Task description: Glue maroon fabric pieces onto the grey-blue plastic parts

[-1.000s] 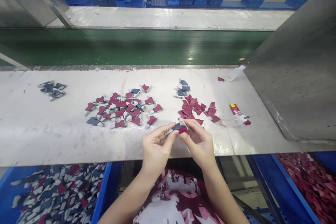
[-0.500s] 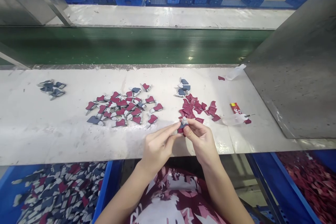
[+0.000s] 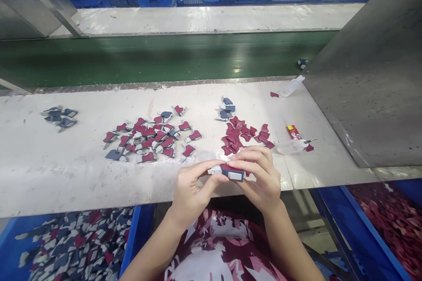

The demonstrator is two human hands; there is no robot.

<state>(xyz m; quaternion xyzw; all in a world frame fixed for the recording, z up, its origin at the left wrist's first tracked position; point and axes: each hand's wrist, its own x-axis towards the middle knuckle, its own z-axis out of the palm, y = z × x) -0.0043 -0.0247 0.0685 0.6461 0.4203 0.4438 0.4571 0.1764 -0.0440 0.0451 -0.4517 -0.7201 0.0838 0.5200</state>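
Above the white, flat-topped worktable [image 3: 66, 180], my left hand [image 3: 194, 186] and right hand [image 3: 262, 178] together grip a small navy-and-grey, plastic-looking block [image 3: 235, 175], whose thin maroon top layer [image 3: 227, 167] could skew under uneven finger pressure.

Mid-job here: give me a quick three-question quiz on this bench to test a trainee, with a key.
1. True or false: the left hand and the right hand both touch the navy, gray and red piece.
2. On which side of the red-and-yellow packet does the thin-tipped bottle lie: the wearer's side or the belt's?
3. Fill in: the loose flat pieces just beyond the right hand are ____ in colour.

Key: 1. True. 2. The wearer's side. 3. Dark red.
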